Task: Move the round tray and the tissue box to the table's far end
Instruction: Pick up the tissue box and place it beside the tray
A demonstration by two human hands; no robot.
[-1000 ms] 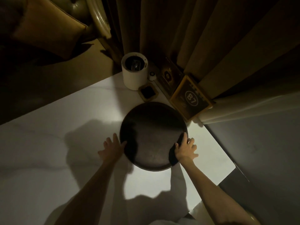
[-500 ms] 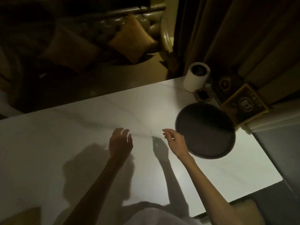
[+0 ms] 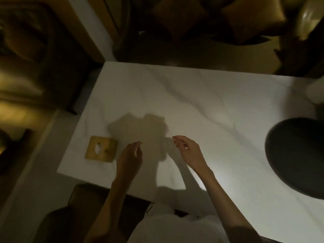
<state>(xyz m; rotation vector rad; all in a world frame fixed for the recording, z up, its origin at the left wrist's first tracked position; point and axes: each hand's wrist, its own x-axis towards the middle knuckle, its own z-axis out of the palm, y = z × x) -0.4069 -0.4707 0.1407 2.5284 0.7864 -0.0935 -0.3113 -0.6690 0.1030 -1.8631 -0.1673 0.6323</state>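
Observation:
The dark round tray lies flat on the white marble table at the right edge of the head view, partly cut off. A square golden tissue box with a white tissue in its slot sits near the table's left end. My left hand hovers just right of the box, fingers loosely curled and holding nothing. My right hand floats over the middle of the table, fingers apart, also holding nothing. Both hands are well away from the tray.
A white cylinder shows partly at the right edge behind the tray. A dark chair stands at the table's near edge below my left arm. A sofa with golden cushions lies beyond the far edge.
Both hands let go of the tray and swung left. The view turned left, so the tray now lies at the right edge and the tissue box has come into sight.

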